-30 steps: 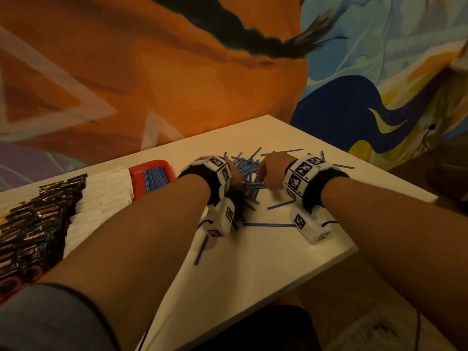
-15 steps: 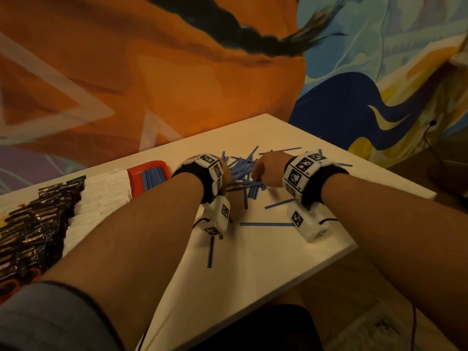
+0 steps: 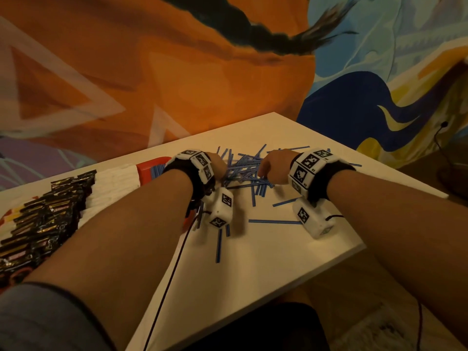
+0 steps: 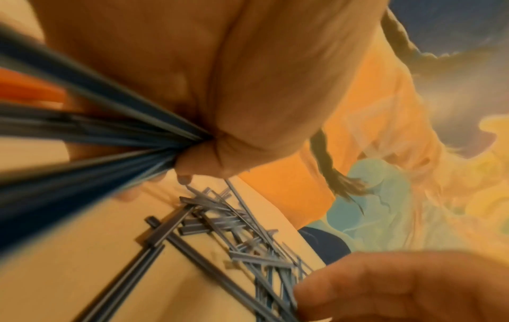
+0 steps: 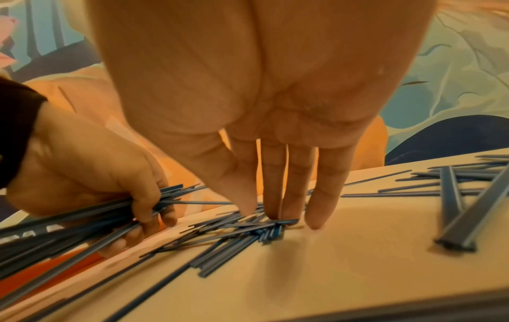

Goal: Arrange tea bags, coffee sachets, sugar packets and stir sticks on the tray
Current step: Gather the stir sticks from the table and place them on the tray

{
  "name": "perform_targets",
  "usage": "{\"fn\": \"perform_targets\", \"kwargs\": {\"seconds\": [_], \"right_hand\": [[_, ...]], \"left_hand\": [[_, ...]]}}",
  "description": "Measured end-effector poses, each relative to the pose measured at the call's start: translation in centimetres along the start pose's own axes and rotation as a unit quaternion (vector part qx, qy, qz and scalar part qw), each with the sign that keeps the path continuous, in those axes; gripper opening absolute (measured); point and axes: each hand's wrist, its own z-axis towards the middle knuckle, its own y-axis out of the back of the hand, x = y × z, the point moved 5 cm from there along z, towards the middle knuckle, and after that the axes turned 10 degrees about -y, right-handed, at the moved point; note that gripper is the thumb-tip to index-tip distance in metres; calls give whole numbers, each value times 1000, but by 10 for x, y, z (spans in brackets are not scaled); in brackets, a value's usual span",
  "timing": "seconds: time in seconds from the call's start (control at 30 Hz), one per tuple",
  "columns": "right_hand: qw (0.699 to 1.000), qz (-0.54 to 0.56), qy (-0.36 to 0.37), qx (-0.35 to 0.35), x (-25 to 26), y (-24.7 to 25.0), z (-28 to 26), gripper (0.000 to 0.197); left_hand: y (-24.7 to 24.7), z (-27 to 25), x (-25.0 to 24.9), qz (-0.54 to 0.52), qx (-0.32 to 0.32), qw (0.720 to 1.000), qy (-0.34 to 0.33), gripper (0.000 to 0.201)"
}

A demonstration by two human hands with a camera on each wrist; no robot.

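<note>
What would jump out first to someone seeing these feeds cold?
The scatter of blue stir sticks on the white table, between the two hands. Next, the left hand holds a thick bundle of sticks in its grip, while the right hand presses straight fingers onto the pile. Far left, dark sachets lie in rows beside white packets.

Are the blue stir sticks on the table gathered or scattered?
Mostly scattered: stir sticks lie crisscrossed on the table; the left hand grips one bundle.
</note>
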Motion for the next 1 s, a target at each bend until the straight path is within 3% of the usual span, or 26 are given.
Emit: {"fn": "perform_targets", "kwargs": {"seconds": [0.1, 0.2, 0.23, 0.27, 0.37, 0.47, 0.53, 0.7, 0.8, 0.9, 1.0], "right_hand": [[1000, -13, -7, 5, 3, 1, 2, 27], [1000, -16, -16, 11, 6, 0, 3, 30], [1000, -15, -19, 13, 8, 0, 3, 30], [1000, -16, -22, 13, 9, 0, 3, 30], [1000, -15, -21, 5, 14, 1, 6, 28], [999, -29, -32, -9, 18, 4, 7, 21], [997, -30, -52, -44, 20, 12, 5, 15], [995, -14, -53, -88, 35, 27, 5, 23], [995, -45, -45, -73, 43, 20, 8, 24], [992, -103, -41, -65, 37, 11, 23, 33], [987, -150, -47, -29, 21, -1, 43, 39]], "left_hand": [[12, -21, 2, -109, -50, 992, 40, 35], [13, -41, 6, -260, -86, 960, 63, 28], [8, -36, 13, -369, -92, 922, 76, 20], [2, -35, 18, -481, -105, 866, 90, 14], [-5, -48, 26, -660, -165, 721, 133, 23], [-4, -56, 29, -731, -189, 642, 135, 32], [-4, -60, 32, -752, -189, 615, 143, 33], [-6, -69, 30, -731, -176, 645, 135, 26], [-6, -68, 29, -656, -178, 721, 137, 11], [1, -57, 28, -519, -185, 826, 116, 38], [10, -42, 15, -411, -166, 892, 84, 43]]}}
